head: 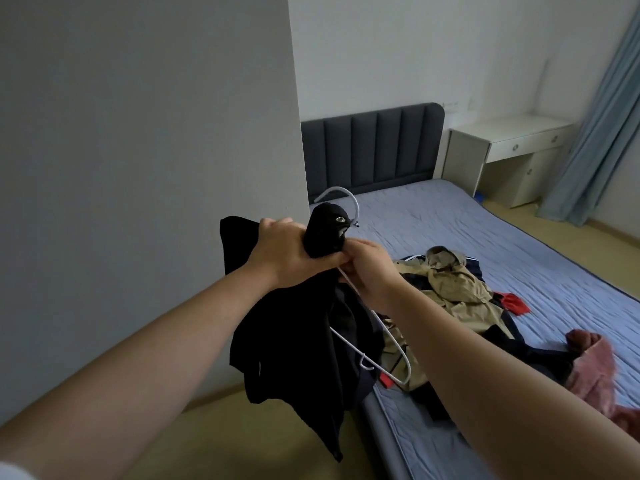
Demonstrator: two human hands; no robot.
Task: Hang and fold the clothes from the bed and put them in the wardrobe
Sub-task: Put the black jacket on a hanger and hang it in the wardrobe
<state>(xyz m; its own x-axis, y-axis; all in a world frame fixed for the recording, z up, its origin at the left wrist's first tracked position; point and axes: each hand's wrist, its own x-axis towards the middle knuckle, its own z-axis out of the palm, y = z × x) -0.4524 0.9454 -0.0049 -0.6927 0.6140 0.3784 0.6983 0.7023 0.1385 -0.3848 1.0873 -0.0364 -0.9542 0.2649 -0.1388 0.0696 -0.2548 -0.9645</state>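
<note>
1. One grey panel [138,168] fills the left side of the view.
2. Next, a black garment [294,341] hangs in the air off the bed's near corner. It is bunched at the top and drapes toward the floor.
3. Fingers of the left hand [284,252] are curled tightly round the bunched black fabric.
4. Above the fabric rises the hook of a white hanger [339,190]; one arm of it slopes down under the right wrist.
5. Fingers of the right hand [370,271] are closed round the hanger's wire, touching the left hand.
6. On the bed [485,230] lie a khaki jacket [453,285], a red item [516,303] and a pink garment [592,362], over dark clothes [540,355].
7. Beyond stand a headboard [374,150], a white tabletop [512,133] and a blue curtain [602,126].
</note>
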